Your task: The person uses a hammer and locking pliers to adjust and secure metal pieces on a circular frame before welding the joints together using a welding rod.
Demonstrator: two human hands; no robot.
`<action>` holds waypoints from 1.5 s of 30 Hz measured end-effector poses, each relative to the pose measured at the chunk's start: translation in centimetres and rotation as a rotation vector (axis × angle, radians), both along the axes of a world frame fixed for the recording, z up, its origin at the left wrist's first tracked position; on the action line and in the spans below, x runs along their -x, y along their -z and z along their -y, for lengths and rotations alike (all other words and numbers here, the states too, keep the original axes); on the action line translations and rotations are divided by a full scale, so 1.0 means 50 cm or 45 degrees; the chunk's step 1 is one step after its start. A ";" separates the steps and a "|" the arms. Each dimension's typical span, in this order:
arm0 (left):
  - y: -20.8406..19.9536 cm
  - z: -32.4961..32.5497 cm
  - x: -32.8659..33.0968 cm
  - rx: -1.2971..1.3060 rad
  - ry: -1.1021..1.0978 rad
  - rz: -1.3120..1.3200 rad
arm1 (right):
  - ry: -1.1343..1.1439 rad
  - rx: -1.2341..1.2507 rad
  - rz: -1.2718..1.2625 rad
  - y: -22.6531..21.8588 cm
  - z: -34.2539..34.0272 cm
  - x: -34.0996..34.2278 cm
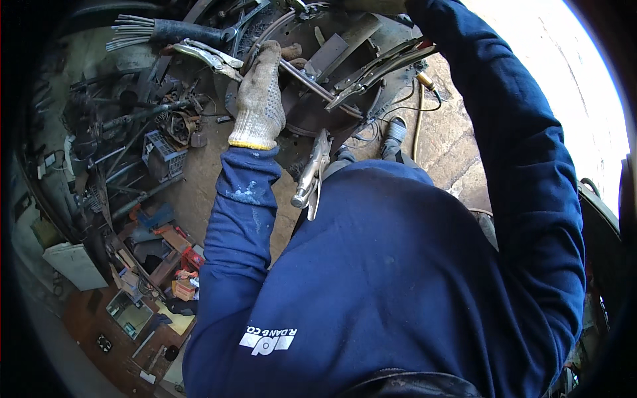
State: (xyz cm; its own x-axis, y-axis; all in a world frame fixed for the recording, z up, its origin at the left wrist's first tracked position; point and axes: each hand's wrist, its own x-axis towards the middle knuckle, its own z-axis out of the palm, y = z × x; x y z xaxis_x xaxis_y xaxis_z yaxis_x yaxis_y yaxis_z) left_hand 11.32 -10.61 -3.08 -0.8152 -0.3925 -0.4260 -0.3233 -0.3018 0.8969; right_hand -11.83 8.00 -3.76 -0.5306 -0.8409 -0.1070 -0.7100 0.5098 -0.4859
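Bare, stained floor [458,142] spreads around the round metal base [308,114], and bright ground [557,60] glares farther off to the base's right. Well to the left of the base lies a jumble of scrap metal [119,119] with a grey crate [162,156] among it; red and orange boxes [186,282] lie on that same side, lower down.

Your left hand [259,99], in a pale knitted glove with dots and a yellow hem, is at the base's left edge, beside the curved rod [271,28]. Its back faces up and its fingertips are hidden, so I cannot tell how far it closes or whether it has hold of the rod. Your right hand [375,5] shows only as a sliver at the base's far side; I cannot tell how open it is or what it holds.

The curved rod bows along the base's far left, and a straight rod [312,83] crosses above the base. You have 3 locking pliers around it: the left pliers [206,56] near your left hand, the right pliers [368,78] slanting over the right side, and the near pliers [312,176] at the edge closest to you. Left of the base, a dark tube [189,33] holds thin grey sticks [133,33].
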 end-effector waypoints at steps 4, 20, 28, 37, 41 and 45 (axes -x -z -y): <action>0.005 -0.001 0.006 0.052 0.031 -0.031 | -0.021 -0.138 -0.132 -0.091 -0.026 -0.051; -0.125 -0.105 0.060 1.535 0.954 -0.864 | 1.321 1.458 0.444 0.051 -0.149 -0.312; -0.088 -0.189 0.145 1.417 1.314 -0.145 | 1.588 1.244 0.528 0.028 -0.096 -0.322; -0.003 -0.151 0.217 1.892 1.818 -0.717 | 1.840 1.671 0.788 0.040 -0.046 -0.298; 0.000 -0.130 0.210 1.628 1.629 -1.338 | 1.247 1.683 -0.311 -0.020 -0.038 -0.356; -0.003 -0.113 0.202 1.567 1.666 -1.291 | 1.283 1.761 -0.120 -0.012 -0.046 -0.403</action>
